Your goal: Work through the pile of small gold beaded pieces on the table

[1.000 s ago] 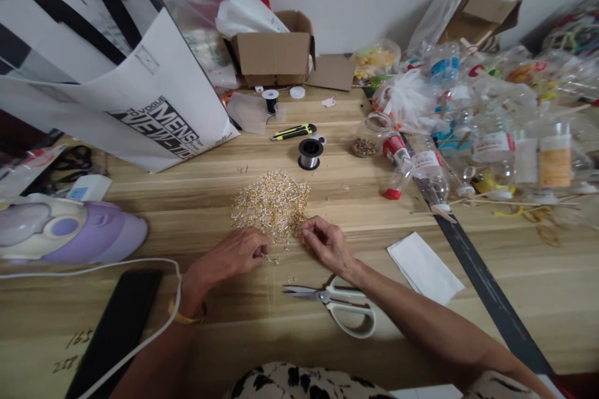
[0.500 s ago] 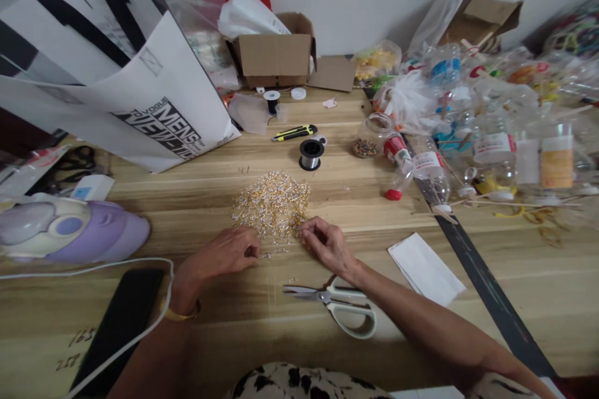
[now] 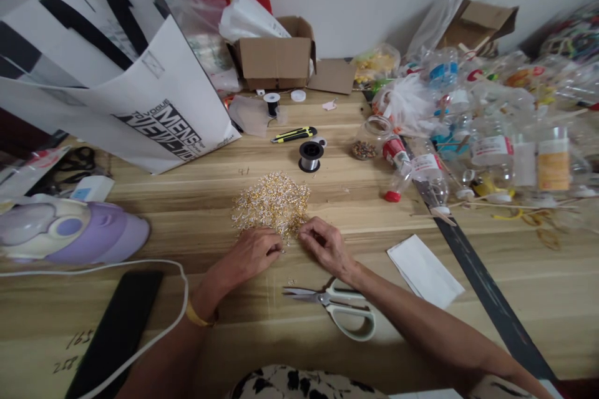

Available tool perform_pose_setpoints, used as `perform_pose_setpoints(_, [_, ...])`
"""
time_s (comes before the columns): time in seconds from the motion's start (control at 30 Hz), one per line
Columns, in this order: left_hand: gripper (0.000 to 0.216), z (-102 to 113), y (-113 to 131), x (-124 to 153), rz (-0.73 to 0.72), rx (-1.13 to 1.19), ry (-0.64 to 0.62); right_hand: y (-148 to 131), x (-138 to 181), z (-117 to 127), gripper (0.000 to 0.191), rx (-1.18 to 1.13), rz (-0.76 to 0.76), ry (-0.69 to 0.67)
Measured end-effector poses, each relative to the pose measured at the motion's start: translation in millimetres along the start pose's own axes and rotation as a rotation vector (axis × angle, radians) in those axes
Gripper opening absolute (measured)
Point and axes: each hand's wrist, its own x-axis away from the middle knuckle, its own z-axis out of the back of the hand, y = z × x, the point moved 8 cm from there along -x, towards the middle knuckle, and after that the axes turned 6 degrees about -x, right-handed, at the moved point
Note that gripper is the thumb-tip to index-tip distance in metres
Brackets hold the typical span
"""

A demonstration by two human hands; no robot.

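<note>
A heap of small gold and white bead pieces (image 3: 272, 202) lies on the wooden table (image 3: 196, 212). My left hand (image 3: 253, 252) rests at the heap's near edge, its fingertips pinched together on a small piece; how firm the hold is I cannot tell. My right hand (image 3: 326, 244) sits at the heap's near right corner with its fingers curled onto the pieces. The two hands are close, fingertips a few centimetres apart. White-handled scissors (image 3: 337, 305) lie just behind my right wrist.
A spool of thin wire (image 3: 311, 155) and a yellow-black utility knife (image 3: 294, 133) lie beyond the heap. A white printed bag (image 3: 116, 75), a cardboard box (image 3: 276, 56), a lilac device (image 3: 70, 230), a black phone (image 3: 115, 330), white paper (image 3: 425, 268) and many plastic bottles (image 3: 491, 131) surround the area.
My left hand has moved right and forward, up to the heap's near edge, closer to my right hand. My right hand has barely shifted.
</note>
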Motion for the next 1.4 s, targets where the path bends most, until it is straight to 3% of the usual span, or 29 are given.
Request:
perform_pose_setpoints(0.5, [0.013, -9.1, 4.7, -4.4, -0.044, -0.006, 0.014, 8.8, 1.9, -5.7, 0.008, -0.043, -0.033, -0.021])
perform_pose_setpoints(0.87, [0.013, -5.9, -3.2, -1.9, -0.018, 0.083, -0.044, 6.7, 0.3, -6.0, 0.012, 0.0, -0.04, -0.042])
perform_pose_setpoints(1.4, [0.014, -4.9, -4.2, -2.7, -0.029, 0.084, -0.026, 7.4, 0.3, -7.8, 0.009, 0.03, -0.046, -0.074])
